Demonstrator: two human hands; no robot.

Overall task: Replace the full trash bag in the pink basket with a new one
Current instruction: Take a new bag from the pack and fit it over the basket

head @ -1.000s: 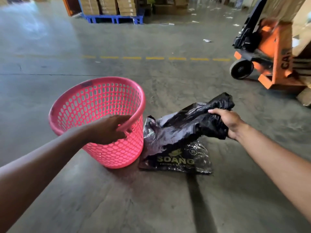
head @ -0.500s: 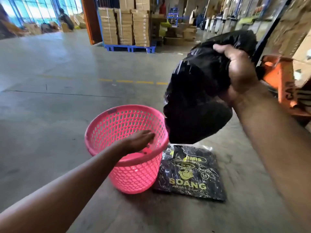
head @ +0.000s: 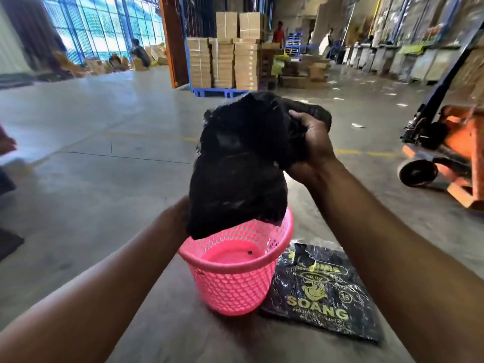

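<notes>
A crumpled black trash bag (head: 241, 174) hangs in the air right above the pink mesh basket (head: 235, 286), which stands upright on the concrete floor with nothing in it but a small dark speck. My right hand (head: 311, 142) is shut on the bag's upper right part. My left hand (head: 176, 213) is at the bag's lower left edge, and its fingers are hidden behind the plastic. A flat black pack of bags printed "SOANG" (head: 322, 297) lies on the floor just right of the basket.
An orange pallet jack (head: 450, 153) stands at the right. Stacked cardboard boxes on a blue pallet (head: 225, 64) fill the middle distance, with people far behind. A blurred figure shows at the left edge (head: 6, 153).
My right hand lifted the black bag off the pack and brought it left, over the basket. My left hand left the basket rim and rose to the bag's lower edge.
</notes>
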